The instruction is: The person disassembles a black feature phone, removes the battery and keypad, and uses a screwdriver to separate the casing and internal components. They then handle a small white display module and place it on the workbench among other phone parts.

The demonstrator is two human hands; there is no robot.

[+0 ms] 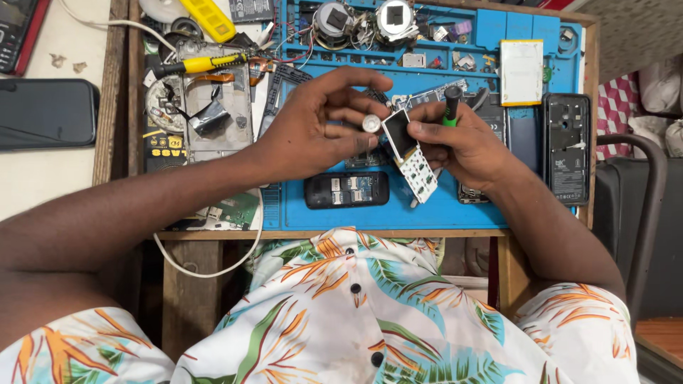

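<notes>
Nearest to me, by the table's front edge, a dark phone body (346,189) lies face-down on the blue work mat (398,213), its slots showing. Just above it my left hand (313,128) has its grip pinched on a small round silver part (371,124), held between thumb and fingertips. Right beside that, my right hand (462,142) has its grip clenched around two things at once: a white phone circuit board with a keypad (409,153), tilted with its lower end toward the front edge, and a screwdriver with a green-and-black handle (451,105) tucked upright between the fingers. The silver part sits almost touching the board's upper end. Toward the mat's right edge a black phone back cover (567,149) lies flat, and a white battery (521,71) rests further back, near the far right corner. On the left side of the table lies a yellow-handled screwdriver (203,65) over an opened device, and a dark phone (46,112) lies flat beyond the wooden frame. Along the far edge, the mat's compartments hold small loose parts (370,25).
</notes>
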